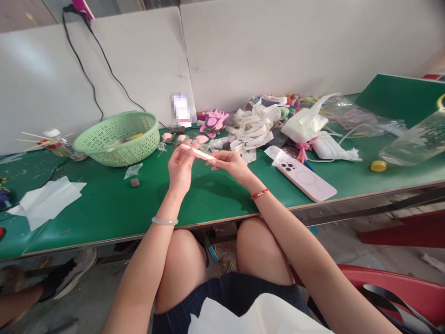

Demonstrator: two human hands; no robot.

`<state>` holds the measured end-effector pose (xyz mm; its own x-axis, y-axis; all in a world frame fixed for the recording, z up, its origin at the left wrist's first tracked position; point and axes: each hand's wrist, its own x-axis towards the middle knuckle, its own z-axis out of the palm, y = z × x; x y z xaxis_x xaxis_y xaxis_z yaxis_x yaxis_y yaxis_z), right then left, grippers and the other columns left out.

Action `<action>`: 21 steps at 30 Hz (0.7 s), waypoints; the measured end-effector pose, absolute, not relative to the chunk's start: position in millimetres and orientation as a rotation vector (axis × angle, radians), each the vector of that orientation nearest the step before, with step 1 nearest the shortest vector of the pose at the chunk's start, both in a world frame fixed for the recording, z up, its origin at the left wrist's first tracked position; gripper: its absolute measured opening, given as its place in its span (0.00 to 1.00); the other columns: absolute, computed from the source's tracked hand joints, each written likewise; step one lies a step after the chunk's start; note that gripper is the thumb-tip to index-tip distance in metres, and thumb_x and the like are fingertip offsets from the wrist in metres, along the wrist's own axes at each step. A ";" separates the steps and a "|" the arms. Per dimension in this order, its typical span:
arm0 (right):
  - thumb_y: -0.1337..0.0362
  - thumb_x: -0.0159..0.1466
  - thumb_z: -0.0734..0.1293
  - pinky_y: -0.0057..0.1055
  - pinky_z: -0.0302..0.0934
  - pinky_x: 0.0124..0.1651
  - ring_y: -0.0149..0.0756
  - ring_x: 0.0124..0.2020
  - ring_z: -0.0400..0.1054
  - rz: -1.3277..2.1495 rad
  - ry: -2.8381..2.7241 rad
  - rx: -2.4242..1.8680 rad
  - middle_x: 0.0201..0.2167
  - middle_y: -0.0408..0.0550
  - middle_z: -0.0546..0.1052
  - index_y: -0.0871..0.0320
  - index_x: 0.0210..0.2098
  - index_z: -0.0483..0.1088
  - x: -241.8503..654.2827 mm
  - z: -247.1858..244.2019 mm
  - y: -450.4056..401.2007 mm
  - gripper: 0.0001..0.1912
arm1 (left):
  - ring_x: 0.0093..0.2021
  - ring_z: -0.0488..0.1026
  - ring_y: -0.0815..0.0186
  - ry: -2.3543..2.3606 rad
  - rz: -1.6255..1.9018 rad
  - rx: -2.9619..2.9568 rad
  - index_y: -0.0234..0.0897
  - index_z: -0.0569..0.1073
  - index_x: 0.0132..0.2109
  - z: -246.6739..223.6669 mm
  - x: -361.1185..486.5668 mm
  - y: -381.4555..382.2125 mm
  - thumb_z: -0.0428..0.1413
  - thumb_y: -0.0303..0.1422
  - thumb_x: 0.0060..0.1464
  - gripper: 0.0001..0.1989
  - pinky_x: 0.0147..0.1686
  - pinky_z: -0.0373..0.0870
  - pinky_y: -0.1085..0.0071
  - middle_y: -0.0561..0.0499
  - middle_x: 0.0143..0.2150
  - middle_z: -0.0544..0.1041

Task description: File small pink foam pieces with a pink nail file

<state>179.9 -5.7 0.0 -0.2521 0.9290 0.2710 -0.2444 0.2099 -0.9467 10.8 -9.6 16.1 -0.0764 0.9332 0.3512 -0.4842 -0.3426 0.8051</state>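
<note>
A pale pink strip [201, 154], perhaps soft clay, is held between my two hands above the green table. My left hand [181, 166] pinches its left end, and my right hand [231, 163] has its right end between thumb and fingers. Just behind the hands lie several small pink and grey lumps [181, 138] and some crumpled clear plastic. A pink and black figure [214, 122] sits farther back. What exactly the strip is made of cannot be made out.
A green basket [116, 141] stands at left, near white paper [52, 199] and a small grey lump [135, 183]. To the right are tangled white ribbons [257, 123], a tissue pack [304, 124], a pink phone [308, 180], a yellow cap [378, 165] and a clear bottle [413, 141].
</note>
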 end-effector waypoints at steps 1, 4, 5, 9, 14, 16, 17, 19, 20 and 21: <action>0.52 0.48 0.79 0.30 0.68 0.37 0.33 0.33 0.73 1.326 -1.353 -0.716 0.32 0.47 0.82 0.58 0.37 0.79 180.0 -0.1 -5.7 0.21 | 0.60 0.72 0.53 0.599 1.656 1.074 0.40 0.78 0.43 15.4 10.4 -8.9 0.72 0.41 0.39 0.22 0.64 0.63 0.57 0.47 0.49 0.82; 0.53 0.48 0.79 0.30 0.68 0.37 0.32 0.32 0.73 1.337 -1.330 -0.708 0.31 0.47 0.82 0.58 0.36 0.79 180.1 -0.1 -5.5 0.21 | 0.61 0.71 0.54 0.568 1.651 1.101 0.41 0.78 0.44 14.3 9.3 -7.5 0.71 0.40 0.41 0.22 0.64 0.63 0.58 0.48 0.51 0.81; 0.53 0.48 0.79 0.30 0.68 0.37 0.33 0.32 0.73 1.337 -1.319 -0.703 0.31 0.46 0.81 0.58 0.36 0.79 180.2 0.0 -5.5 0.20 | 0.62 0.70 0.54 0.562 1.654 1.109 0.41 0.78 0.44 14.0 8.8 -7.1 0.71 0.40 0.42 0.21 0.64 0.63 0.58 0.48 0.52 0.81; 0.55 0.49 0.79 0.29 0.68 0.37 0.32 0.32 0.73 1.393 -1.329 -0.675 0.30 0.46 0.81 0.58 0.38 0.79 180.7 0.8 -6.5 0.20 | 0.62 0.70 0.55 0.581 1.689 1.124 0.41 0.78 0.43 11.9 5.7 -4.2 0.70 0.42 0.44 0.20 0.64 0.63 0.59 0.47 0.50 0.81; 0.56 0.50 0.79 0.28 0.69 0.38 0.31 0.33 0.73 1.455 -1.307 -0.649 0.31 0.46 0.81 0.58 0.40 0.79 181.8 1.8 -8.1 0.20 | 0.63 0.69 0.55 0.554 1.644 1.161 0.43 0.77 0.47 10.3 2.0 -2.4 0.69 0.43 0.45 0.22 0.64 0.63 0.58 0.48 0.56 0.78; 0.56 0.50 0.79 0.28 0.69 0.38 0.32 0.34 0.74 1.453 -1.284 -0.644 0.30 0.45 0.80 0.58 0.38 0.79 182.1 2.4 -8.6 0.19 | 0.64 0.68 0.55 0.529 1.632 1.166 0.45 0.77 0.49 9.8 0.8 -1.7 0.68 0.44 0.47 0.22 0.65 0.62 0.58 0.49 0.58 0.77; 0.56 0.49 0.79 0.28 0.69 0.38 0.32 0.34 0.74 1.454 -1.281 -0.644 0.30 0.45 0.80 0.58 0.37 0.79 182.1 2.8 -8.8 0.18 | 0.64 0.68 0.55 0.522 1.632 1.167 0.46 0.77 0.49 9.5 0.3 -1.2 0.67 0.45 0.48 0.21 0.65 0.62 0.58 0.49 0.58 0.77; 0.57 0.49 0.80 0.27 0.69 0.38 0.32 0.33 0.74 1.457 -1.286 -0.648 0.30 0.45 0.80 0.58 0.36 0.79 182.0 3.5 -8.9 0.18 | 0.64 0.67 0.56 0.519 1.637 1.172 0.46 0.77 0.48 8.9 -0.6 -0.2 0.67 0.46 0.48 0.21 0.66 0.61 0.59 0.50 0.57 0.78; 0.57 0.49 0.80 0.27 0.69 0.38 0.31 0.33 0.73 1.459 -1.290 -0.653 0.29 0.45 0.80 0.58 0.36 0.79 182.0 3.6 -8.8 0.18 | 0.64 0.67 0.56 0.520 1.637 1.175 0.46 0.77 0.48 8.8 -0.9 0.0 0.67 0.46 0.48 0.21 0.66 0.61 0.58 0.51 0.56 0.78; 0.57 0.49 0.80 0.27 0.69 0.38 0.31 0.33 0.73 1.459 -1.291 -0.657 0.29 0.45 0.80 0.58 0.36 0.79 182.0 3.5 -8.5 0.18 | 0.64 0.67 0.56 0.521 1.633 1.177 0.47 0.77 0.48 9.0 -1.2 -0.1 0.67 0.46 0.48 0.21 0.66 0.60 0.58 0.51 0.57 0.78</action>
